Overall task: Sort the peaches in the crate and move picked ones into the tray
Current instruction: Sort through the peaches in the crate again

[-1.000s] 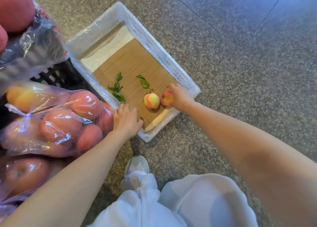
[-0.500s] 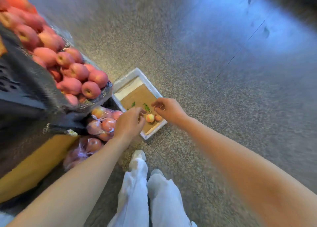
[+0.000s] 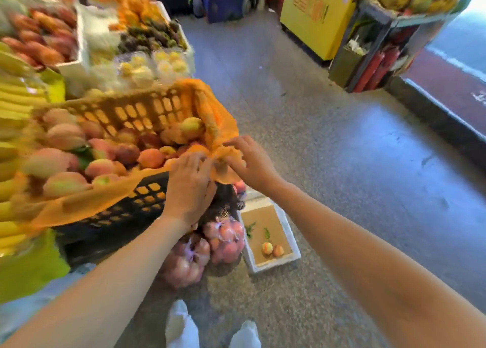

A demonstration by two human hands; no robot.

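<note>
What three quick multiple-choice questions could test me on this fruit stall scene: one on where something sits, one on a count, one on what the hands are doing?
1. Where is the white tray?
A. on the floor
B. on top of the crate
C. on a shelf

2. How many peaches lie in it?
A. none
B. two
C. five

3. What are both hands doing?
A. hanging free
B. gripping the orange liner
C. holding bananas

Answers: 1 A, it rests on the speckled floor. 2 B, a pair lies side by side. 3 B, the left hand and right hand pinch the orange liner at the crate's corner.
</note>
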